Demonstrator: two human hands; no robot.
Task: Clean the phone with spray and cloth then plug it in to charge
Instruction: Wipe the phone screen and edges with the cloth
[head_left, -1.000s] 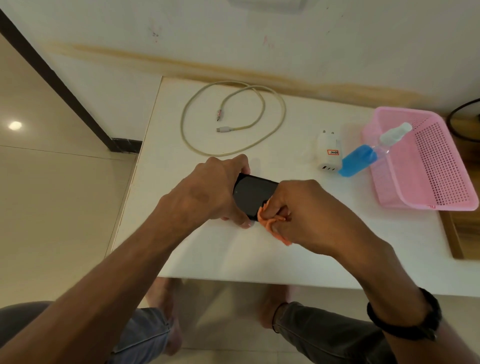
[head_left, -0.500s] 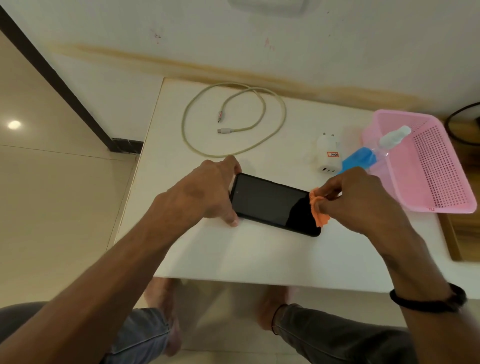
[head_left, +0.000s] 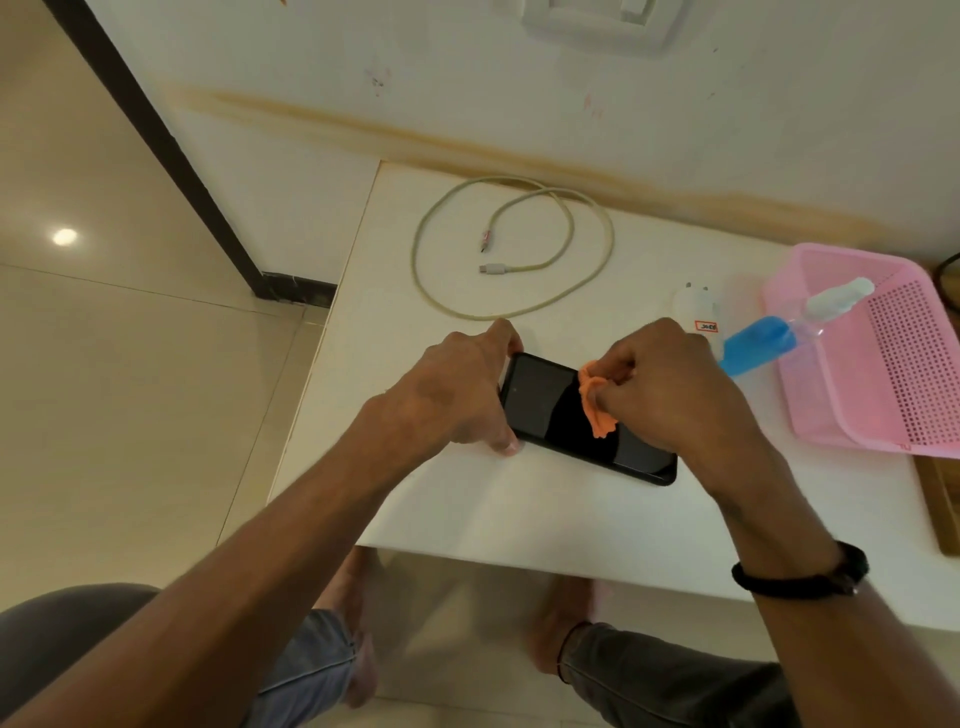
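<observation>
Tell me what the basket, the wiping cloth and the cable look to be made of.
Basket: likely moulded plastic, glossy pink, with a regular grid of holes.
Cloth: soft orange fabric, possibly microfibre; it bunches into folds where the right hand pinches it.
Cable: seemingly matte, off-white, perhaps braided; too small to be sure.

This looks like a room in a home. A small white table (head_left: 519, 519) stands against a painted wall (head_left: 467, 78) that has a long brown stain and small marks. A white switch plate (head_left: 597, 23) sits high on the wall. The floor (head_left: 104, 415) on the left is shiny cream tile. A pink basket (head_left: 831, 415) sits on the right. Near the table, bare feet rest on the floor.
</observation>
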